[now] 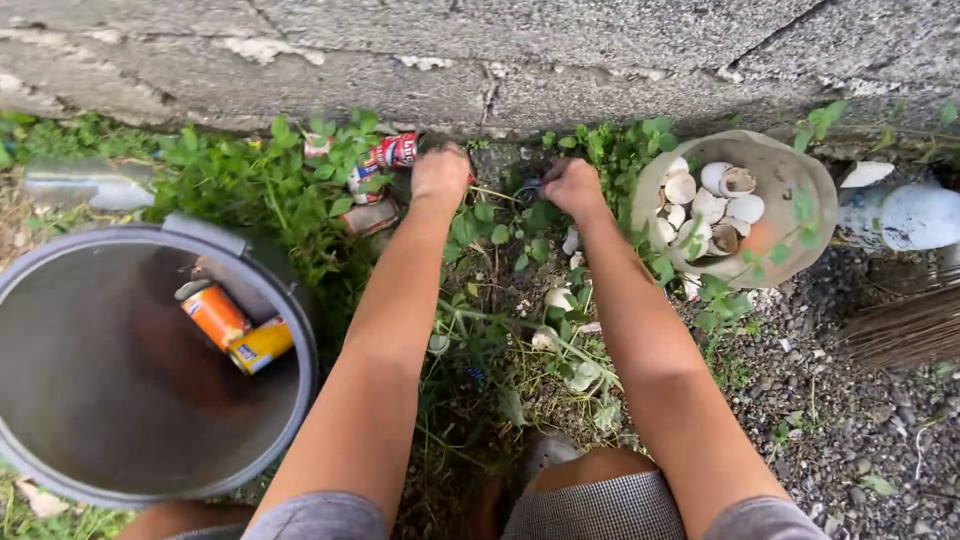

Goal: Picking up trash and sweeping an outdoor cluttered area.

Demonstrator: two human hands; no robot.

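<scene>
Both my arms reach forward into weeds at the foot of a concrete wall (480, 50). My left hand (440, 175) is curled, fingers down in the plants, right beside a crushed red and white can (385, 155); whether it grips anything is hidden. My right hand (572, 185) is curled too, fingers closed around something small and dark among the leaves that I cannot identify.
A grey bucket (60, 270) at my left holds an orange can (213, 314) and a yellow can (261, 344). A tilted pot of eggshells (790, 165) lies to the right, beside a white pipe (905, 215) and a broom's bristles (905, 330). Gravel covers the right side.
</scene>
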